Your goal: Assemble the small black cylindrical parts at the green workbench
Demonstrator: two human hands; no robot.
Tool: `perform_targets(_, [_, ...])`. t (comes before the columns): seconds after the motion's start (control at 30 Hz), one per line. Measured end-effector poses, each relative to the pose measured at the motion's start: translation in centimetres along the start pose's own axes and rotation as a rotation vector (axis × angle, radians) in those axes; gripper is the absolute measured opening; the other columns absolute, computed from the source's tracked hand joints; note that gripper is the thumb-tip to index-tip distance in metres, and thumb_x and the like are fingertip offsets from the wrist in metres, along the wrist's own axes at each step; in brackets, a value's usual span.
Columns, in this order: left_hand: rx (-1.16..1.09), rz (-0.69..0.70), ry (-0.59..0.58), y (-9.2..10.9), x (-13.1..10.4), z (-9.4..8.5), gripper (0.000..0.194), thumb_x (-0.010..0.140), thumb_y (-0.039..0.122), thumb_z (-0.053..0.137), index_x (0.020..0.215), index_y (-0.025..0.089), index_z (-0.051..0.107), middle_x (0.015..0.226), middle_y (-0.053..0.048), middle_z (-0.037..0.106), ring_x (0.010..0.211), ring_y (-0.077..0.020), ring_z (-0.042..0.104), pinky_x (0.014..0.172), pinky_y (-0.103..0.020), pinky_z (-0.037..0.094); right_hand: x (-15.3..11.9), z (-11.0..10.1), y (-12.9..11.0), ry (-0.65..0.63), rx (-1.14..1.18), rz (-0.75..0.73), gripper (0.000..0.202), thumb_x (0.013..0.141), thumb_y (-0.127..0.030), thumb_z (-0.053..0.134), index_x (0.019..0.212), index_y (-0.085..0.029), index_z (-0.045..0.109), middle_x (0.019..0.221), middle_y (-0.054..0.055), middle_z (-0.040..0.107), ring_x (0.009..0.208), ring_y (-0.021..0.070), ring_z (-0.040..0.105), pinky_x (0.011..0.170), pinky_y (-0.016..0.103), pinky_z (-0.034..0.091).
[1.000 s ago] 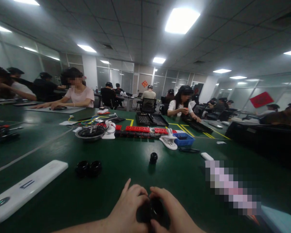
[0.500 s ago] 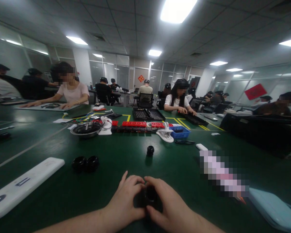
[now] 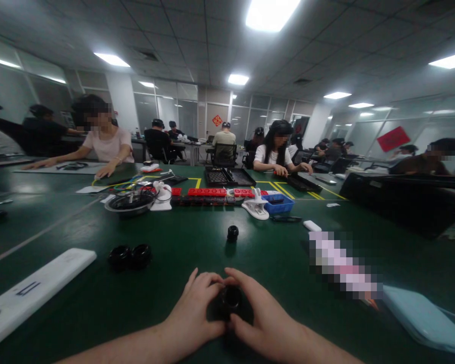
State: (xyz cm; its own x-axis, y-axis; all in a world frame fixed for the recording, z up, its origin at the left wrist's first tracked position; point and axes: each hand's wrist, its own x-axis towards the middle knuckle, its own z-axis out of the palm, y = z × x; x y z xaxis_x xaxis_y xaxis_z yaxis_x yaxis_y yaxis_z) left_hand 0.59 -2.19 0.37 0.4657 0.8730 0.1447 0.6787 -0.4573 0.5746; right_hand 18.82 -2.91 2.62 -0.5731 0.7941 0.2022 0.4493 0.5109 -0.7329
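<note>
I had both hands low in front of me over the green table (image 3: 182, 230), bent toward each other around a black ring-shaped part (image 3: 231, 299), its round opening turned up toward me. My left hand (image 3: 199, 306) pinched it from the left, fingers on the far side and thumb on the near side; my right hand (image 3: 261, 308) did the same from the right, fingers arched over the top and thumb tip against the near edge. The fingertips of the two hands almost met beyond the part, and its lower portion was too dark for me to tell whether it rested on the tabletop. Straight ahead stood a smaller black piece (image 3: 232, 233), apart from my hands. To the left, a pair of black rings (image 3: 131, 257) sat side by side, touching, and nearer me a long white device (image 3: 38, 293) lay slantwise. On my right was a light blue case (image 3: 420, 313). Farther off I saw a metal bowl (image 3: 131, 212) of dark cables, a row of red strips (image 3: 207, 192), a white clip (image 3: 256, 206) and a blue bin (image 3: 288, 205) just beside it. Across the table, a co-worker in a white top (image 3: 271, 155) reached toward a black tray (image 3: 303, 182).
</note>
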Motion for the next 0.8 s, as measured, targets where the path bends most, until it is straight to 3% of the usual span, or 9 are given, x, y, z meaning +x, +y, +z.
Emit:
perform_targets(0.13, [0.002, 0.003, 0.001, -0.32, -0.06, 0.19, 0.041, 0.061, 0.035, 0.069, 0.099, 0.023, 0.059, 0.112, -0.007, 0.052, 0.11, -0.0285, 0.044, 0.103, -0.055, 0.011, 0.07, 0.07, -0.11, 0.007, 0.002, 0.033, 0.079, 0.064, -0.014, 0.064, 0.133, -0.016, 0.026, 0.129, 0.012, 0.042, 0.117, 0.0242, 0.04, 0.099, 0.039, 0.032])
perform_targets(0.3, [0.008, 0.002, 0.055, -0.49, -0.11, 0.57, 0.041, 0.057, 0.029, 0.07, 0.097, 0.023, 0.059, 0.116, -0.007, 0.049, 0.113, -0.0299, 0.041, 0.102, -0.054, 0.014, 0.35, 0.57, 0.46, 0.078, 0.008, 0.15, 0.077, 0.06, -0.017, 0.069, 0.128, -0.018, 0.033, 0.113, 0.008, 0.051, 0.104, 0.0233, 0.049, 0.093, 0.039, 0.038])
perform_targets(0.43, [-0.003, 0.005, 0.035, -0.07, -0.01, 0.28, 0.039, 0.059, 0.025, 0.067, 0.097, 0.023, 0.059, 0.112, -0.007, 0.05, 0.111, -0.0287, 0.044, 0.102, -0.054, 0.015, 0.04, 0.61, 0.57, 0.072, 0.041, 0.055, 0.071, 0.065, -0.01, 0.059, 0.129, -0.018, 0.03, 0.114, 0.008, 0.052, 0.107, 0.0217, 0.049, 0.095, 0.039, 0.037])
perform_targets(0.6, [-0.023, 0.004, 0.014, 0.03, 0.08, -0.02, 0.042, 0.059, 0.031, 0.069, 0.098, 0.023, 0.058, 0.112, -0.007, 0.051, 0.11, -0.0277, 0.044, 0.102, -0.053, 0.014, -0.13, 0.46, 0.4, 0.034, 0.024, -0.028, 0.078, 0.064, -0.007, 0.056, 0.134, -0.019, 0.022, 0.129, 0.011, 0.042, 0.119, 0.0237, 0.039, 0.1, 0.043, 0.03])
perform_targets(0.7, [-0.027, -0.001, 0.004, -0.02, 0.03, 0.03, 0.041, 0.061, 0.037, 0.069, 0.097, 0.021, 0.059, 0.112, -0.008, 0.051, 0.11, -0.0279, 0.044, 0.102, -0.052, 0.015, 0.15, 0.59, 0.45, 0.063, 0.004, 0.035, 0.08, 0.061, -0.012, 0.065, 0.131, -0.017, 0.027, 0.125, 0.011, 0.044, 0.114, 0.0247, 0.042, 0.098, 0.041, 0.033])
perform_targets(0.8, [-0.026, -0.009, 0.02, 0.14, -0.04, 0.05, 0.038, 0.06, 0.03, 0.069, 0.096, 0.021, 0.059, 0.11, -0.007, 0.052, 0.108, -0.0265, 0.045, 0.103, -0.051, 0.016, 0.32, 0.84, 0.73, 0.091, 0.002, 0.1, 0.072, 0.061, -0.013, 0.067, 0.125, -0.019, 0.036, 0.114, 0.008, 0.051, 0.106, 0.0232, 0.049, 0.094, 0.039, 0.038])
